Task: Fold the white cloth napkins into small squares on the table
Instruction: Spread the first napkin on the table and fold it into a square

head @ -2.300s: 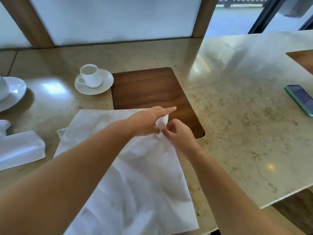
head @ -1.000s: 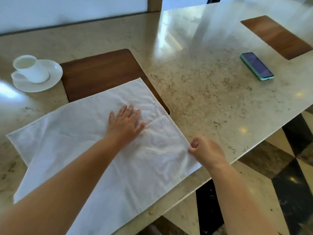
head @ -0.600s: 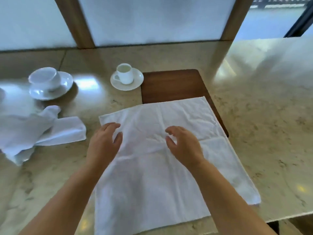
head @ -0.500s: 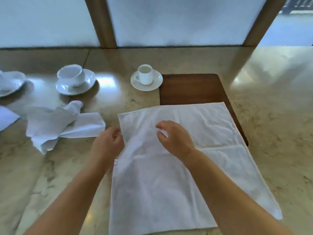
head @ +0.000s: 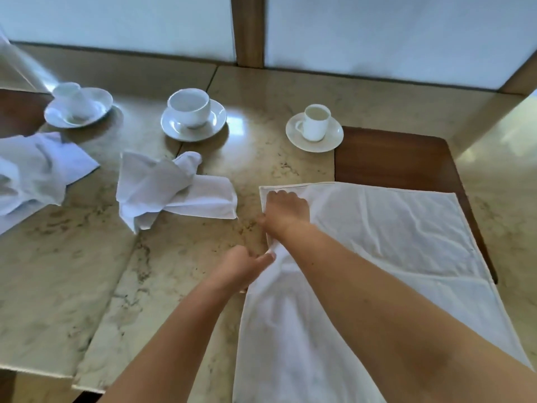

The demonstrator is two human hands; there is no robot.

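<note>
Napkin (head: 392,228) lies spread on the table (head: 87,271), its far part over a dark wood inlay (head: 392,158) and its long axis running from the far edge toward the person. Both hands work its left edge. The right hand (head: 286,210), reaching across the cloth, rests curled on the far left corner, seemingly pinning or gripping it; whether cloth lies between its fingers I cannot tell. The left hand (head: 241,267), nearer the person and just off the cloth on bare stone, pinches the same edge with narrowed fingers. That edge is therefore held at two spots, so the likely fold carries it rightward across the short axis onto the free right edge. Two crumpled napkins (head: 171,187) wait to the left, near three cups (head: 189,107) on saucers.
</note>
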